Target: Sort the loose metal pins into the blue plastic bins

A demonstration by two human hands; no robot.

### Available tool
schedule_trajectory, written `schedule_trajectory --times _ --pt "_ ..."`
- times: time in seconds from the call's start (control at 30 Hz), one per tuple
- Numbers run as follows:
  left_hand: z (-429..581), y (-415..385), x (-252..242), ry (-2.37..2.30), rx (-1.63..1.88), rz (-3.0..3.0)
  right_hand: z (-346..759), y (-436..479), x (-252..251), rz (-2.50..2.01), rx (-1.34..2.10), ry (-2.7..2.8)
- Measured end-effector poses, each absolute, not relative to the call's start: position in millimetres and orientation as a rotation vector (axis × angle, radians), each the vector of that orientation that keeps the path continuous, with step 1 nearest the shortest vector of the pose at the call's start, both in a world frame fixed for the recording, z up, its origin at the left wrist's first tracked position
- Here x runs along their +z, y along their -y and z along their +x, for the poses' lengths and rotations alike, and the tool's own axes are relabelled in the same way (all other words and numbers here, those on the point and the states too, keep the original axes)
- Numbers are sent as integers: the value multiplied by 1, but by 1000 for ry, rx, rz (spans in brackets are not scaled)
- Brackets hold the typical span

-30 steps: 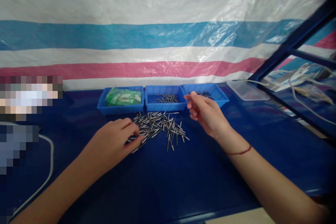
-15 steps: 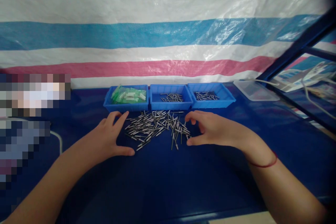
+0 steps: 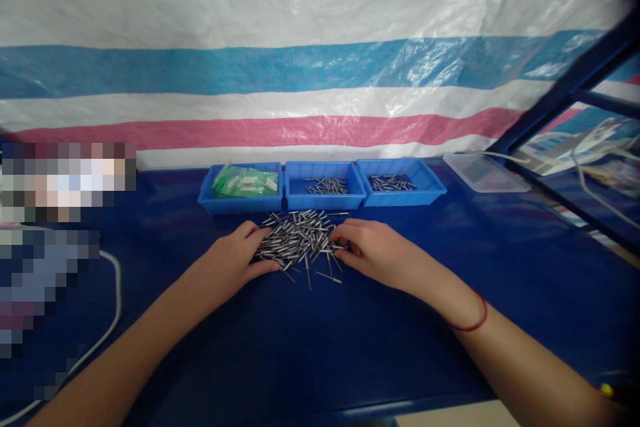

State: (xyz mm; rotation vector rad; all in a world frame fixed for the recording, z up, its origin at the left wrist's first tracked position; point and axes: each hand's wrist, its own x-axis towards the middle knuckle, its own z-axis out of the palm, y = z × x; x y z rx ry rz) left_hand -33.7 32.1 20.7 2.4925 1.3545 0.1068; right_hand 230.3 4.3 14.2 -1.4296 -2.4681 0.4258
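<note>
A heap of silvery blind rivets [image 3: 300,237] with long thin stems lies on the dark blue tabletop, a few strays pointing out at its near side. Against the heap's left edge rests my left hand [image 3: 245,257], thumb and fingers apart around the outer rivets. My right hand [image 3: 367,247] touches the right edge, its fingers bent and the thumb held a little away from them. Neither hand has a rivet visibly gripped; the undersides of the fingers are partly hidden.
Behind the heap stand three blue bins in a row: the left bin [image 3: 240,205] holds green plastic packets, the middle bin [image 3: 325,201] and right bin [image 3: 405,198] hold rivets. A clear plastic lid [image 3: 485,173] lies at right. A white cable [image 3: 117,293] runs along the left.
Both hands have moved inward toward each other. The rivet heap has become narrower and more tightly gathered, with some rivets turned at its near edge.
</note>
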Motion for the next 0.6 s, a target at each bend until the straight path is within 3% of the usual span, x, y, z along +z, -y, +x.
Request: schedule_trajectory --times 0.37,0.6 --pt "-21 -27 9 -1248 425 2531 226 -4 13 -1320 443 2215" --pt "-8 -13 19 -1250 702 2361 206 7 19 -1136 925 1625"
